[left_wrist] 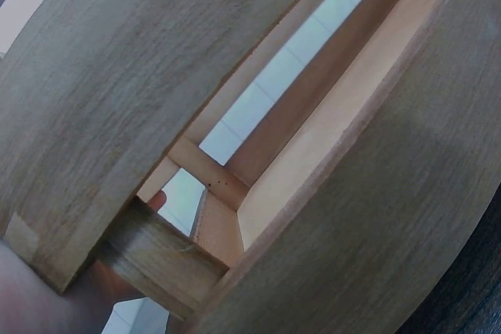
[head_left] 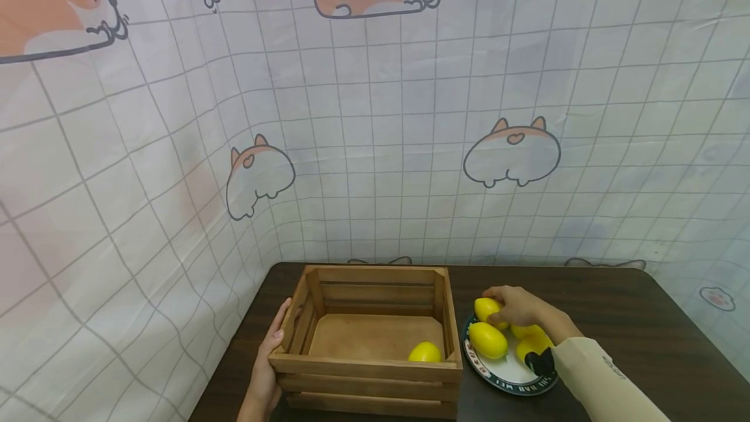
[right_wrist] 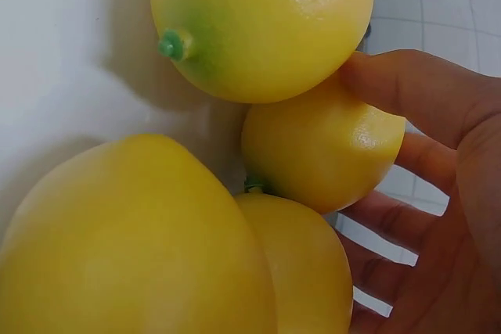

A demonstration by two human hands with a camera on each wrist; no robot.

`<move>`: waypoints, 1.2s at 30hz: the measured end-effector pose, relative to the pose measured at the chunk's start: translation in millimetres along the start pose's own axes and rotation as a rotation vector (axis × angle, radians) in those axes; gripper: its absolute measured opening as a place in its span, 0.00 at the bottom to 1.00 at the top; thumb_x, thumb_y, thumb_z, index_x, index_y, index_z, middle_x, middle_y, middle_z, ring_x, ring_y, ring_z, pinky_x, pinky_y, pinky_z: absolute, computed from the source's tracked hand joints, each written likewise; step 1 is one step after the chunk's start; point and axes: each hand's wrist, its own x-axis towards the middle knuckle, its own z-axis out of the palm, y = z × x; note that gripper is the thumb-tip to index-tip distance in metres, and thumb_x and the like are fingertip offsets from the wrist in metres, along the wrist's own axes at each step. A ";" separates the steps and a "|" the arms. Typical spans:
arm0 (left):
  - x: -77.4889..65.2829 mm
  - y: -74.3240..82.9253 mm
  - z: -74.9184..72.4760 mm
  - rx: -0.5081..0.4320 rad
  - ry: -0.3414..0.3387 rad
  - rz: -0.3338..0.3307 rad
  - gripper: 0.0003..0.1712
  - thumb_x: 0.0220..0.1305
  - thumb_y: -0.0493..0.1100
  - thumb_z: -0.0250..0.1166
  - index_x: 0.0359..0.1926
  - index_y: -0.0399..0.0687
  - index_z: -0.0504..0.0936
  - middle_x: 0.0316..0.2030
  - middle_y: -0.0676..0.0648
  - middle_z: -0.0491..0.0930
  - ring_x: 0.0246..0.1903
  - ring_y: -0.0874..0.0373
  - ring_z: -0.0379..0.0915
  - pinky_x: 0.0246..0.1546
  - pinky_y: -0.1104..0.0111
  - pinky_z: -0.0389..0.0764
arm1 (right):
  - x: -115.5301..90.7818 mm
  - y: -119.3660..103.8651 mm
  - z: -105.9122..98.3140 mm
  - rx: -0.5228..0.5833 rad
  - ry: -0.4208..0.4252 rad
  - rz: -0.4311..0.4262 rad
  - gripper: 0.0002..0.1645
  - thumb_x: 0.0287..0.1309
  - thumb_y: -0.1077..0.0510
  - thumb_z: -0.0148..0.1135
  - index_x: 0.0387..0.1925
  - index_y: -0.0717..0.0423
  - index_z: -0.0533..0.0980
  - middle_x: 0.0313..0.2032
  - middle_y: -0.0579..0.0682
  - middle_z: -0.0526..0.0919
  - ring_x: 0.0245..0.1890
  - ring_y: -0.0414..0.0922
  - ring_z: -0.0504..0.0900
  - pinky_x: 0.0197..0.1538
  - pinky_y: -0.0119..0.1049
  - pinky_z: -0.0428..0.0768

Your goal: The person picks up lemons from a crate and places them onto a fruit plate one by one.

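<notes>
My left hand (head_left: pixel 269 360) holds the left side of a slatted wooden crate (head_left: pixel 369 386), its fingers along the outer wall. In the left wrist view a fingertip (left_wrist: pixel 157 201) shows through the gap between the slats. One yellow lemon (head_left: pixel 424 352) lies in the crate near its front right corner. To the right, my right hand (head_left: pixel 518 308) reaches over a plate (head_left: pixel 504 383) and grips the lemon at its far side (head_left: pixel 486 309). In the right wrist view, thumb and fingers (right_wrist: pixel 407 87) stand around a lemon (right_wrist: pixel 321 150), with other lemons close against it.
More lemons lie on the plate, one at the front left (head_left: pixel 488 340) and others under my right wrist. The plate has a dark patterned rim and stands right beside the crate on a dark wood table (head_left: pixel 633 331). A grid-patterned cloth (head_left: pixel 381 148) hangs behind and at the left.
</notes>
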 end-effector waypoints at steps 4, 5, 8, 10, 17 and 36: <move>-0.3 0.3 0.2 -0.005 -0.004 0.002 0.34 0.81 0.54 0.34 0.83 0.64 0.42 0.83 0.44 0.31 0.79 0.36 0.30 0.70 0.27 0.37 | -0.5 -0.6 -1.0 -0.011 -0.008 0.010 0.35 0.59 0.52 0.72 0.65 0.59 0.74 0.55 0.60 0.83 0.50 0.52 0.81 0.58 0.60 0.79; -0.3 0.2 0.2 -0.006 -0.005 0.003 0.34 0.81 0.54 0.34 0.83 0.63 0.42 0.83 0.44 0.31 0.79 0.36 0.30 0.70 0.27 0.37 | -0.5 -0.8 -1.2 -0.013 -0.009 0.014 0.34 0.59 0.52 0.72 0.65 0.59 0.75 0.55 0.60 0.83 0.49 0.52 0.81 0.57 0.60 0.79; -0.3 0.1 0.2 -0.002 -0.001 0.003 0.34 0.81 0.54 0.34 0.83 0.64 0.42 0.83 0.44 0.31 0.79 0.36 0.30 0.70 0.27 0.38 | -1.0 -1.2 -1.9 -0.015 -0.015 0.009 0.35 0.59 0.52 0.72 0.65 0.60 0.74 0.54 0.61 0.82 0.49 0.52 0.80 0.57 0.59 0.80; -0.3 -0.1 0.2 0.000 0.004 0.002 0.34 0.81 0.54 0.34 0.83 0.64 0.42 0.83 0.45 0.31 0.79 0.36 0.30 0.70 0.27 0.38 | -1.1 -1.4 -2.0 -0.009 -0.015 0.010 0.34 0.59 0.52 0.71 0.65 0.59 0.74 0.54 0.61 0.82 0.48 0.52 0.80 0.57 0.59 0.80; -0.2 -0.3 0.5 -0.002 0.009 0.008 0.34 0.81 0.53 0.34 0.83 0.63 0.43 0.83 0.44 0.32 0.79 0.36 0.29 0.70 0.27 0.37 | -2.8 -1.9 -2.0 0.006 -0.012 0.004 0.36 0.60 0.51 0.71 0.66 0.60 0.73 0.55 0.61 0.82 0.49 0.53 0.80 0.56 0.59 0.79; -0.5 -1.4 -0.4 -0.019 0.002 0.008 0.34 0.81 0.53 0.34 0.83 0.61 0.42 0.83 0.43 0.31 0.79 0.36 0.29 0.71 0.29 0.36 | -13.4 -1.5 -6.8 0.053 0.063 -0.065 0.30 0.63 0.52 0.69 0.63 0.60 0.75 0.55 0.62 0.81 0.54 0.59 0.80 0.56 0.62 0.79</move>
